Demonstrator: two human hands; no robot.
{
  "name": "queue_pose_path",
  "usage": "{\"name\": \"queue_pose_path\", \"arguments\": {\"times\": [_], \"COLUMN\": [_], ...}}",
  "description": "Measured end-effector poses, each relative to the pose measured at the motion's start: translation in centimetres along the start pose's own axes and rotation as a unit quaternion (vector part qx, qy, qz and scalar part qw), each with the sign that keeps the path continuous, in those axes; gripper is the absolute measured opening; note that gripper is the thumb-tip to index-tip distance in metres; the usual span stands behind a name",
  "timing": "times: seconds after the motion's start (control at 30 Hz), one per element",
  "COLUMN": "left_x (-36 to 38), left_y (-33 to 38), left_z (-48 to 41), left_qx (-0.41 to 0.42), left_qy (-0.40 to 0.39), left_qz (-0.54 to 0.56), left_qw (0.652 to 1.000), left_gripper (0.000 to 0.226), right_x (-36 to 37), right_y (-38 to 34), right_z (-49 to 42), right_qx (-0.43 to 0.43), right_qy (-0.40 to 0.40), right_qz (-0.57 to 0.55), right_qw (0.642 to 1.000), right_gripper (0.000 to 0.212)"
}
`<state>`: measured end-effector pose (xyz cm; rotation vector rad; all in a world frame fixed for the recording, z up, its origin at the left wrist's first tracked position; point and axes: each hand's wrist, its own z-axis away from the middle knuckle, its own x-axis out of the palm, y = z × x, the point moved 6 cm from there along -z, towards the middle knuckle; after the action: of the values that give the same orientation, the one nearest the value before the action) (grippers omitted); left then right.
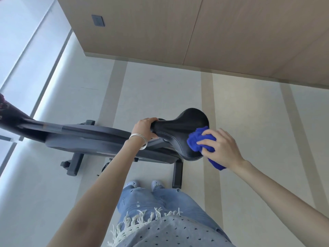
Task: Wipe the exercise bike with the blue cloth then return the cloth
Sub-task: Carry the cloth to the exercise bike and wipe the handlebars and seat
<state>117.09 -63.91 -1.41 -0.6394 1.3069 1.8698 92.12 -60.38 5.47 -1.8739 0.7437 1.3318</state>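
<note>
Right hand (222,148) presses blue cloth (194,141) on saddle (178,129); left hand (144,128) seemingly grips nose.

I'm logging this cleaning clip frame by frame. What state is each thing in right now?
exercise bike: standing on its feet on the floor.
saddle: held at its narrow nose, cloth on its wide rear.
blue cloth: bunched, pressed to the saddle.
left hand: grips the saddle's nose.
right hand: holds the cloth against the saddle.
bangles: on the left wrist.
</note>
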Motion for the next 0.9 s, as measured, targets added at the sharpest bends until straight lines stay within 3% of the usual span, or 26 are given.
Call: {"name": "queue_pose_path", "arguments": {"times": [0.1, 0.3, 0.4, 0.6, 0.7, 0.8, 0.9], "left_x": [-0.1, 0.1, 0.1, 0.2, 0.2, 0.3, 0.4], "left_y": [0.0, 0.3, 0.3, 0.2, 0.3, 0.1, -0.1], "left_z": [0.1, 0.2, 0.3, 0.4, 0.3, 0.2, 0.2], "left_qx": [-0.012, -0.027, -0.029, -0.028, -0.029, -0.031, -0.032], "left_qy": [0.006, 0.005, 0.009, 0.017, 0.014, 0.017, 0.023], "left_qz": [-0.001, -0.006, 0.01, 0.01, 0.007, 0.015, 0.021], "left_qw": [1.0, 1.0, 0.999, 0.999, 0.999, 0.999, 0.999], "left_gripper": [0.058, 0.06, 0.06, 0.059, 0.06, 0.06, 0.06], "right_x": [1.3, 5.8, 5.6, 3.6, 2.6, 1.0, -1.2], "right_y": [-3.0, -5.8, -5.3, -2.4, -0.2, 2.5, 4.0], "right_z": [-3.2, -4.5, -2.7, 1.4, 2.8, 3.5, 2.8], "right_qx": [0.039, 0.015, -0.051, -0.158, -0.169, -0.099, 0.027], "right_qy": [0.0, -0.085, -0.089, -0.055, -0.075, -0.073, 0.011], "right_qz": [0.003, 0.137, 0.15, 0.072, 0.039, 0.006, -0.059], "right_qw": [0.999, 0.987, 0.983, 0.983, 0.982, 0.992, 0.998], "right_gripper": [0.025, 0.02, 0.013, 0.013, 0.015, 0.015, 0.021]}}
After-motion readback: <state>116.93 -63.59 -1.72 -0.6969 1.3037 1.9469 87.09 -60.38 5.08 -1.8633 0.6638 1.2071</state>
